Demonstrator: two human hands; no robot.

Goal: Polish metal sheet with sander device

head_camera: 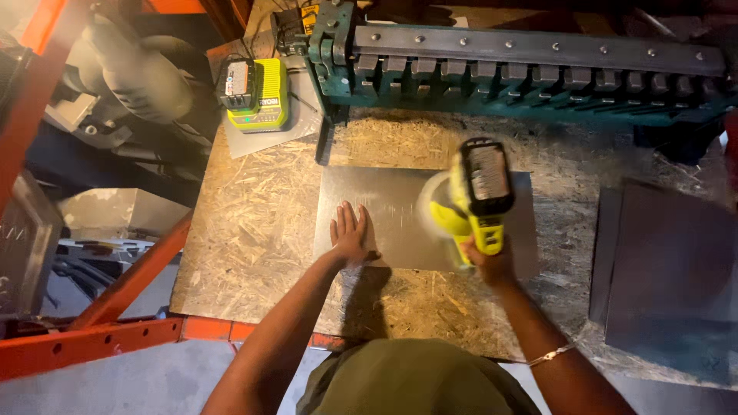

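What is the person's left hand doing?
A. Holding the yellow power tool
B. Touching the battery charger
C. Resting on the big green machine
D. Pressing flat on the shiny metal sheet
D: the left hand lies open with fingers spread on the flat grey metal sheet, while the right hand grips the yellow and black cordless power tool.

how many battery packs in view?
2. One sits in the charger at the bench's far left corner; one is on the yellow power tool held in the right hand over the metal sheet. Others may be hidden off-frame.
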